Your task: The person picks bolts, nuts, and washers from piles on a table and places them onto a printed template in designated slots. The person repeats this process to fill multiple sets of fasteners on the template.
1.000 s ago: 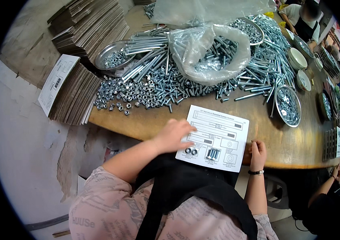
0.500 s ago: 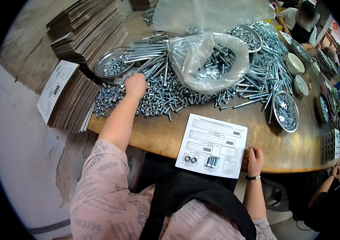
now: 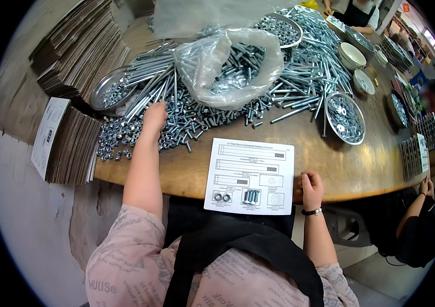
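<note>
My left hand (image 3: 155, 120) reaches over the left part of a heap of loose metal bolts (image 3: 187, 120). Its fingers are curled closed at the short bolts, and whatever they grip is hidden. By the table's near edge is my right hand (image 3: 311, 191), also closed, with thumb and forefinger together; anything at their tips is too small to name. Just left of that hand lies a white printed card (image 3: 251, 176) with outlines of bolts and washers, plus two nuts and several short bolts that may be real or pictured. Loose nuts (image 3: 117, 135) spread left of my left hand.
A metal dish of nuts (image 3: 112, 92) and cardboard stacks (image 3: 74, 146) stand left. An open plastic bag (image 3: 227, 97) sits on the heap. At right are a dish of washers (image 3: 345, 117), bowls (image 3: 352, 55) and a co-worker's hand (image 3: 425, 187). Another person sits far right.
The whole view has shifted and turned, so the table appears further left. My left hand has moved slightly rightward over the bolts, still closed. My right hand stays beside the card.
</note>
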